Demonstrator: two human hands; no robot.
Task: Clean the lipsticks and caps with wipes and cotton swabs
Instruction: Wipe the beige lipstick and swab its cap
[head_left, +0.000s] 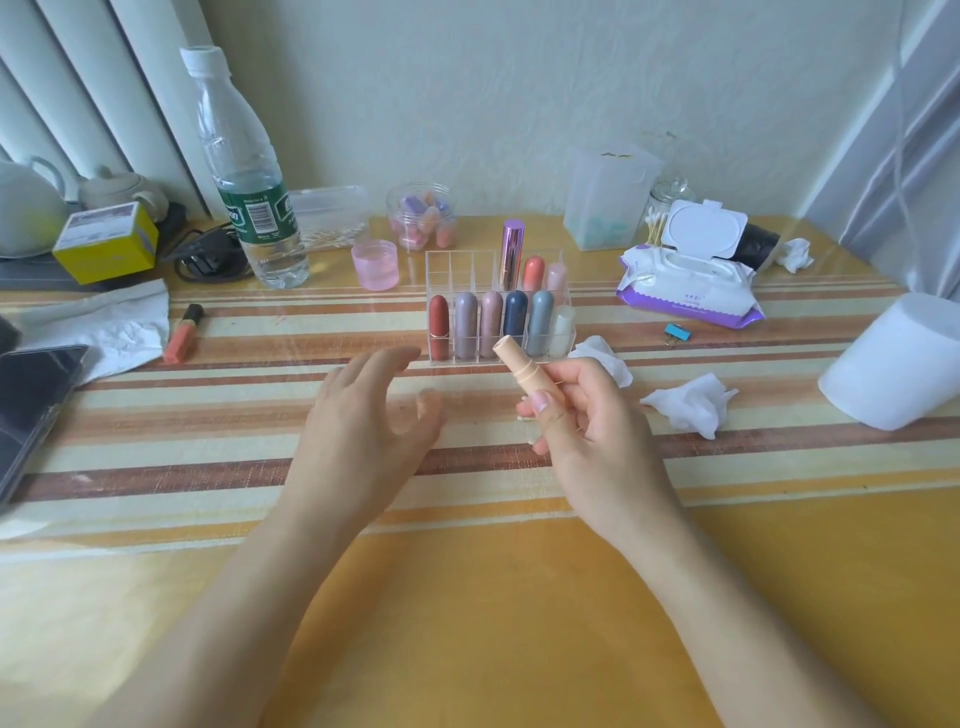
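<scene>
Gripping peach lipstick (517, 366) w/ R hand (587, 421), tilted, just front of organizer (452, 265) | keeping L hand (363, 415) spread, empty, over table (519, 597) | prob next: fresh sheet from wipe pack (685, 291), steady tube, rub lightly

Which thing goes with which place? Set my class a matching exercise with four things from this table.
Things:
1. peach lipstick
2. orange lipstick
3. purple lipstick
4. wipes pack

Places:
a. standing in the back row of the rack
b. lying flat on the table, left of the rack
c. held in the right hand
d. lying right of the rack, lid open

Pairs: 1-c, 2-b, 3-a, 4-d
</scene>
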